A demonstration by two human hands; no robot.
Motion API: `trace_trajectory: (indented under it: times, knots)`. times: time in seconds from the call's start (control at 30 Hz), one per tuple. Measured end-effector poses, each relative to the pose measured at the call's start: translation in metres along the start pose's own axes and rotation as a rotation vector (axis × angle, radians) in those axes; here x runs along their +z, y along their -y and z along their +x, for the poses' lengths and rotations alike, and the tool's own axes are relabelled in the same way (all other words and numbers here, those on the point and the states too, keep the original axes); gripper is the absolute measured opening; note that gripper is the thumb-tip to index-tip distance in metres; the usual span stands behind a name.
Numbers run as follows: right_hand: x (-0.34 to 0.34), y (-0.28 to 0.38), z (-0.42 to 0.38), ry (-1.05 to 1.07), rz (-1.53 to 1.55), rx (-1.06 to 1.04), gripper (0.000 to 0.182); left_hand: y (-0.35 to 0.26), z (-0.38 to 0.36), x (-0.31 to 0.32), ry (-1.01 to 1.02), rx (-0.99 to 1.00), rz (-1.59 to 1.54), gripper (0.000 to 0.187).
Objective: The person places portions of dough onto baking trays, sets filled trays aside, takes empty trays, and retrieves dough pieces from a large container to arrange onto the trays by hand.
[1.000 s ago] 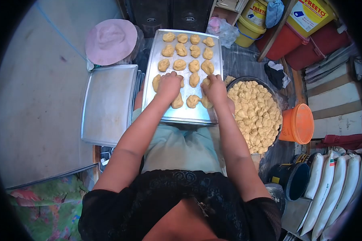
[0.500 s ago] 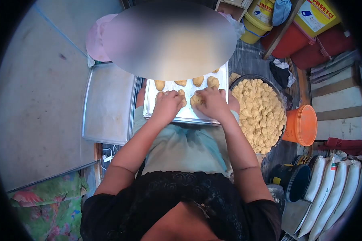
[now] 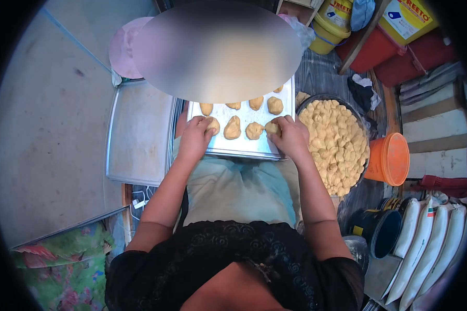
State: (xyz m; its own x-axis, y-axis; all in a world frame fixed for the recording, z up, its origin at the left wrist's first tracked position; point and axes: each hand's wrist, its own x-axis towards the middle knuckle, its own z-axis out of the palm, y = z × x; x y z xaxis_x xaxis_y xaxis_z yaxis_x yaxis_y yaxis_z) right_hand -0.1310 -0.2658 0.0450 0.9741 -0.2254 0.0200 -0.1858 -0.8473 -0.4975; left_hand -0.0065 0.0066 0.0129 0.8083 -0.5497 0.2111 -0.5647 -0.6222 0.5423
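The rectangular silver metal baking tray (image 3: pixel 244 147) lies at centre frame on the person's lap, its upper part hidden by a blurred oval patch. The visible section carries 2 rows of tan dough pieces.

The left hand (image 3: pixel 194 137) sits at the tray's lower left corner, fingers closed around the tan dough lump at the left end of the near row (image 3: pixel 211 125). The right hand (image 3: pixel 290 136) sits at the tray's lower right corner, fingertips pinching the small tan dough lump at the right end of that row (image 3: pixel 271 128). Between the 2 hands lie 2 further tan dough pieces (image 3: pixel 232 128), touched by neither hand.

Just right of the tray, beside the right hand, stands a round dark basin heaped with tan dough pieces (image 3: pixel 334 145). Left of the tray lies a second, bare silver metal tray (image 3: pixel 140 129). An orange plastic bucket (image 3: pixel 389 159) lies at the right of the frame, beyond the basin.
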Motion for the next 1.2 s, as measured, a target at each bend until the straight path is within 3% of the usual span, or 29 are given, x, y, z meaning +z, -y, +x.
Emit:
trace_trajectory:
  times: [0.1,0.2,0.27,0.37,0.47,0.67,0.77,0.83,0.87,0.97,1.03,1.13,1.2]
  knots:
    - [-0.001,-0.002,0.009,-0.078,-0.019,0.111,0.041,-0.001,0.001,-0.002,-0.09,-0.009,-0.029,0.036]
    - [0.0,-0.016,0.035,-0.287,0.199,0.066,0.04,-0.007,0.019,-0.008,-0.235,-0.061,-0.07,0.034]
    - [0.009,-0.025,0.053,-0.31,0.233,-0.014,0.04,-0.011,0.039,-0.008,-0.333,-0.047,-0.117,0.031]
    - [0.018,-0.028,0.069,-0.262,0.181,0.016,0.033,0.016,0.062,0.006,-0.114,-0.096,-0.13,0.031]
    - [0.029,-0.026,0.072,-0.348,0.099,0.108,0.025,0.012,0.07,0.01,-0.097,-0.094,-0.073,0.03]
    - [0.029,-0.021,0.061,-0.505,-0.078,-0.138,0.027,0.012,0.08,0.017,-0.114,-0.044,0.002,0.028]
    - [0.017,-0.017,0.032,-0.355,0.092,0.035,0.03,-0.015,0.063,0.008,-0.267,0.018,0.17,0.03]
    - [0.009,-0.009,0.015,-0.217,0.1,0.003,0.032,-0.035,0.047,0.009,-0.14,0.122,0.115,0.035]
    - [0.004,-0.003,0.008,-0.145,0.121,-0.007,0.033,-0.052,0.041,0.007,0.128,0.158,0.046,0.039]
    - [0.006,0.0,0.002,-0.083,0.134,0.012,0.032,-0.088,0.022,0.033,0.069,0.5,0.111,0.043]
    - [0.003,0.003,0.002,-0.064,0.158,0.059,0.033,-0.086,0.022,0.055,0.154,0.507,0.343,0.04]
    - [0.013,0.001,-0.003,-0.314,0.074,-0.055,0.032,-0.09,0.023,0.056,0.291,0.394,0.359,0.038]
    - [0.03,-0.004,-0.006,-0.251,0.116,-0.061,0.032,-0.092,0.024,0.053,0.31,0.369,0.357,0.037]
